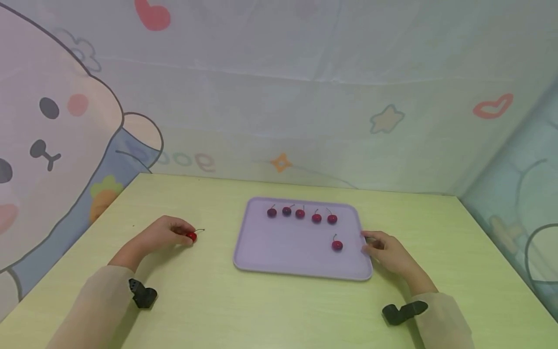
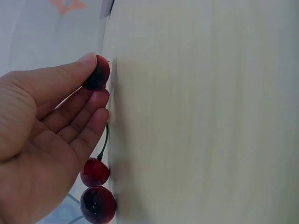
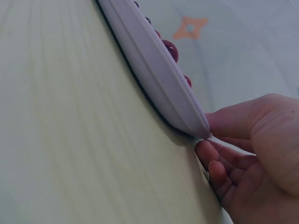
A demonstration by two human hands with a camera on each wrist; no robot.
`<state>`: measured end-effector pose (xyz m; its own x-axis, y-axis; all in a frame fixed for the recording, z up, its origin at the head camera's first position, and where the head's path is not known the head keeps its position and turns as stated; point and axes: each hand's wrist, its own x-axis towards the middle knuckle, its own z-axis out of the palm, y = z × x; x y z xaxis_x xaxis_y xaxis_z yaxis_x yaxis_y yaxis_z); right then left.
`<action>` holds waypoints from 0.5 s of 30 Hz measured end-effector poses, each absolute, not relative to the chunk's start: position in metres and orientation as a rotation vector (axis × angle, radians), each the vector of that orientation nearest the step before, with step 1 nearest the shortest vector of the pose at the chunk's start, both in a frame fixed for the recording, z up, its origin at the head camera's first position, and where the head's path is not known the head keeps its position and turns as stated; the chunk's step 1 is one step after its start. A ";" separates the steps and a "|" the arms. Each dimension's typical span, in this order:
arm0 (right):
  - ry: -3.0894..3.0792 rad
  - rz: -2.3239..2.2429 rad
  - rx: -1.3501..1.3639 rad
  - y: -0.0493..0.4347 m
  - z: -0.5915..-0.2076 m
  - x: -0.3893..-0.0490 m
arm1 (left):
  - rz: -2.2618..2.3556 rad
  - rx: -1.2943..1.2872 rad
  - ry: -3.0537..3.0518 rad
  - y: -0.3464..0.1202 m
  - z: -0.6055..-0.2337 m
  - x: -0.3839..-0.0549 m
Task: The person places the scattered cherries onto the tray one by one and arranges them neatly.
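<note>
My left hand [image 1: 162, 236] is over the left part of the table, pinching a red cherry [image 1: 192, 236] with a thin stem between thumb and fingertips. In the left wrist view the same cherry [image 2: 98, 74] looks dark and glossy. Beyond the fingers there, two more cherries show, a smaller one [image 2: 95, 171] and a larger one [image 2: 98, 205]; the head view does not show them. On the right, my right hand [image 1: 391, 253] grips the right rim of a lilac tray [image 1: 279, 252], thumb on the near side. Its fingertips are partly hidden by the rim.
Several stemmed cherries [image 1: 300, 213] form a row along the tray's far side. One single cherry [image 1: 337, 245] lies nearer its right side. The pale yellow table [image 1: 209, 310] ends at a printed cloth backdrop [image 1: 305, 121].
</note>
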<state>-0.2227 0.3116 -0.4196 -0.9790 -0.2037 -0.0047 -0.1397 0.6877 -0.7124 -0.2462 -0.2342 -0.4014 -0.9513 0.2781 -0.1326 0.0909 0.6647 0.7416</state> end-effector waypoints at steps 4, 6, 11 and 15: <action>2.809 -1.166 -0.288 0.311 -0.420 -0.223 | 1.189 0.319 2.634 -0.235 -0.400 -0.246; 2.809 -1.163 -0.286 0.311 -0.420 -0.223 | 1.217 0.351 2.626 -0.234 -0.398 -0.245; 2.811 -1.156 -0.272 0.311 -0.419 -0.222 | 1.270 0.403 2.625 -0.230 -0.390 -0.244; 2.819 -1.155 -0.282 0.310 -0.418 -0.220 | 1.288 0.406 2.637 -0.219 -0.381 -0.243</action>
